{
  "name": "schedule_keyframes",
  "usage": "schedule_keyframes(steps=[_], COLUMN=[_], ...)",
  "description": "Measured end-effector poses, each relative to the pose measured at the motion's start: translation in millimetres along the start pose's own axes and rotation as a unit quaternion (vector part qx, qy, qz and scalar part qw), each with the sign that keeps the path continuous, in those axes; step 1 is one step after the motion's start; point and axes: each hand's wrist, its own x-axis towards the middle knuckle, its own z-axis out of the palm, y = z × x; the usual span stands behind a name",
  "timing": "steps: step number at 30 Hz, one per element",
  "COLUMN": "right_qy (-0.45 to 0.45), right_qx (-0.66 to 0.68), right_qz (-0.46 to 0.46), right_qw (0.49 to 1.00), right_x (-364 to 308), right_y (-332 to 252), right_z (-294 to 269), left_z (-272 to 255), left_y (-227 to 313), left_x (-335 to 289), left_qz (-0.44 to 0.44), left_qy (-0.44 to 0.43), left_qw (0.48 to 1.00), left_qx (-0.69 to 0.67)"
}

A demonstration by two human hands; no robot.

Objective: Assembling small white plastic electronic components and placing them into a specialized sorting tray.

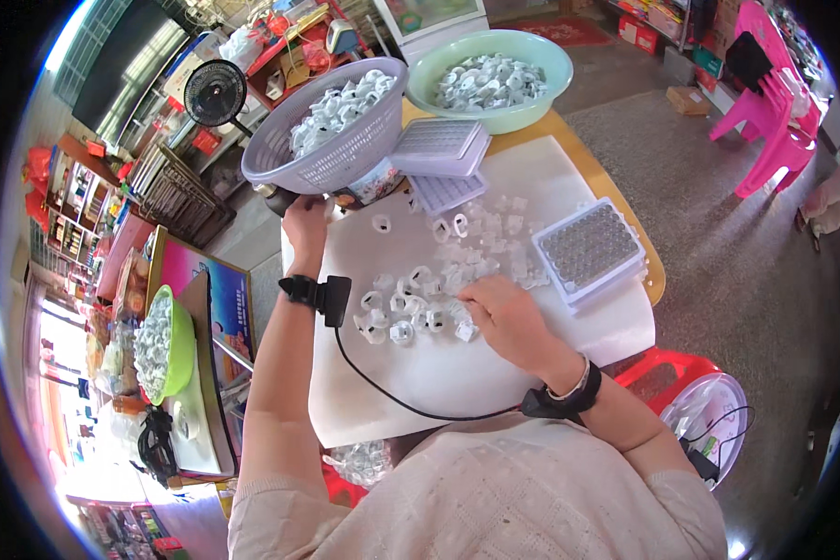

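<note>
My left hand (306, 222) is at the table's far left edge, beside the lilac basket (280, 154) and a dark rounded object (276, 198). Its fingers are drawn together; what they hold, if anything, is hidden. My right hand (502, 317) is over the middle of the white-covered table (411, 383), thumb and fingers pinched at something too small to make out. Just left of it lie several white ring-shaped plastic pieces (401, 332) with dark openings. Small translucent pieces (476, 252) are scattered beyond its fingertips.
White pieces fill the lilac basket and a pale green basin (555, 84) at the far side. Lilac trays (439, 149) are stacked before them; another tray with many small cells (593, 247) lies at right. A black cable (373, 383) joins my wristbands. A red stool (663, 369) stands at right.
</note>
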Motion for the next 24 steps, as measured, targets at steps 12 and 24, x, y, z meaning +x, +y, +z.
schedule_keyframes(steps=[12,24], right_qy=[-0.001,-0.016], right_qx=[-0.009,0.007], right_qz=[-0.001,-0.003], right_qw=[1.000,1.000], right_x=[0.3,-1.1], right_y=[-0.2,2.5], right_z=[-2.0,-1.7], left_z=[-37.0,-74.6], left_y=[54.2,87.1], left_x=[-74.1,-113.8], left_qz=[-0.101,-0.330], left_qy=[-0.307,-0.345], left_qw=[0.930,0.678], left_qx=[-0.172,-0.559])
